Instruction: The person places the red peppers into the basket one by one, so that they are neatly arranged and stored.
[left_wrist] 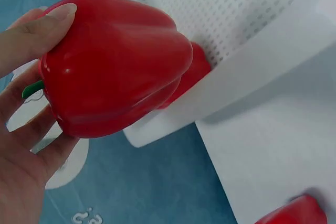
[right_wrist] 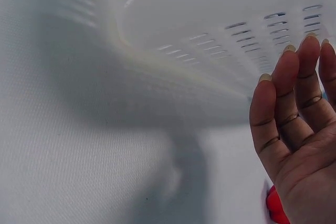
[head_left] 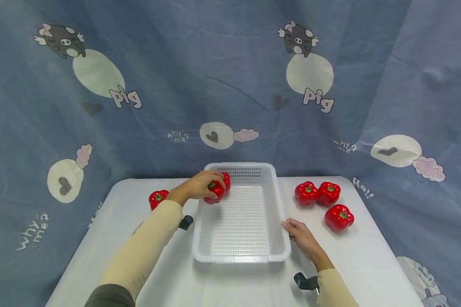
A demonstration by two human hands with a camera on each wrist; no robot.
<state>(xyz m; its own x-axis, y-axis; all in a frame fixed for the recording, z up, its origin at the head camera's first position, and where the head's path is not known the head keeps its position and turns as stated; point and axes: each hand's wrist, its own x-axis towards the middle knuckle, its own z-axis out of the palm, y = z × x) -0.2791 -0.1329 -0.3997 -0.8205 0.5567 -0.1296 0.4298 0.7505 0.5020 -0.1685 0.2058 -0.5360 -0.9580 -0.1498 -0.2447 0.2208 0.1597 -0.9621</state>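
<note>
In the head view my left hand (head_left: 205,184) holds a red bell pepper (head_left: 216,192) over the far left part of a white plastic basket (head_left: 280,204). The left wrist view shows my thumb and fingers around the stem end of that pepper (left_wrist: 115,66), its green stem between the fingers. Another red pepper (head_left: 226,181) sits in the basket's far left corner, partly hidden behind the held one. My right hand (head_left: 301,236) grips the basket's right rim, its fingers (right_wrist: 286,85) against the outer wall in the right wrist view; the thumb is hidden there.
Three red peppers, one of them nearest me (head_left: 339,218), rest on the white table (head_left: 369,264) right of the basket. Another pepper (head_left: 158,198) lies left of it, partly behind my left forearm. A blue patterned curtain (head_left: 230,85) hangs behind the table.
</note>
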